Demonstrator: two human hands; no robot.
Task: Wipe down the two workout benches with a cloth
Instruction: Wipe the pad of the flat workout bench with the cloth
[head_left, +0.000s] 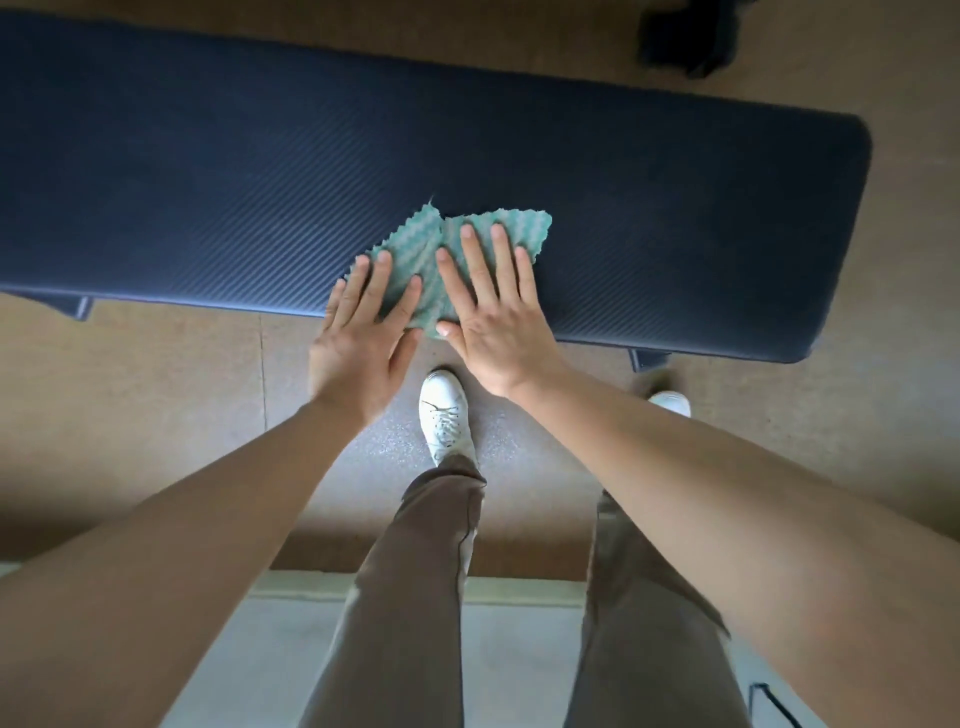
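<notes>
The green cloth (423, 249) lies flat on the padded tabletop (208, 197) of the dark workout bench (649, 218), close to its near long edge. Both hands lie on top of it. The left hand (358, 338) is spread, with straight fingers resting on the cloth's left part, while its palm hangs over the near edge of the bench. The right hand (493, 322) is spread too, its fingers pressing flat on the cloth's right part and its thumb at the cloth's near corner. Neither hand pinches or bunches the fabric.

Flat palms probably serve to keep as much cloth as possible against the pad, so that each sweep cleans a wide strip. A crease runs up the cloth between the two hands, which suggests it is loosely folded or has slid a little under pressure.

The person stands just beside the bench, one white shoe (444, 410) near its edge, and leans over it with both arms stretched out. Bare pad runs well beyond the cloth on both sides. Only one bench is in view; the second is not visible.
</notes>
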